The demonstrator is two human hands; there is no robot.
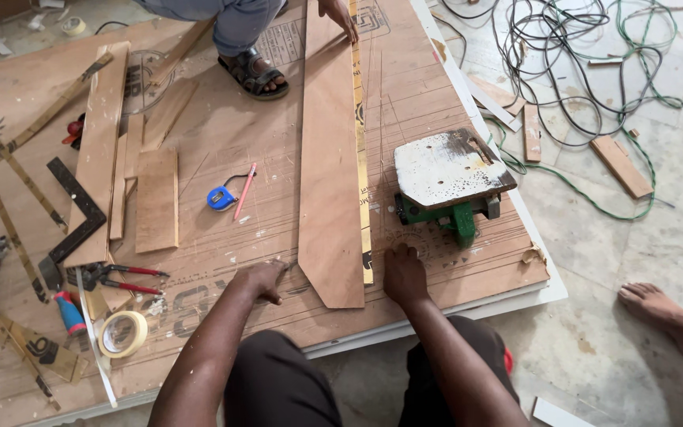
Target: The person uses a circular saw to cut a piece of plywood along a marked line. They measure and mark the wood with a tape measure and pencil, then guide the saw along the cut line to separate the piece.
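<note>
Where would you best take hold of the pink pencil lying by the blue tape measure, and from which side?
Pinch the pink pencil at mid-shaft, from above. It lies flat on the plywood sheet, tilted, its lower end close to the blue tape measure, so the upper half looks freer. The left hand is nearer than the right hand; both rest on the sheet.

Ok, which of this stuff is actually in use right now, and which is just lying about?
In use:
- left hand, flat on the board beside the long plywood strip
- right hand, by the yellow ruler strip
- another person's hand at the strip's far end

Lying about:
- upturned circular saw
- tape measure
- pink pencil
- pliers
- masking tape
- cables
</note>
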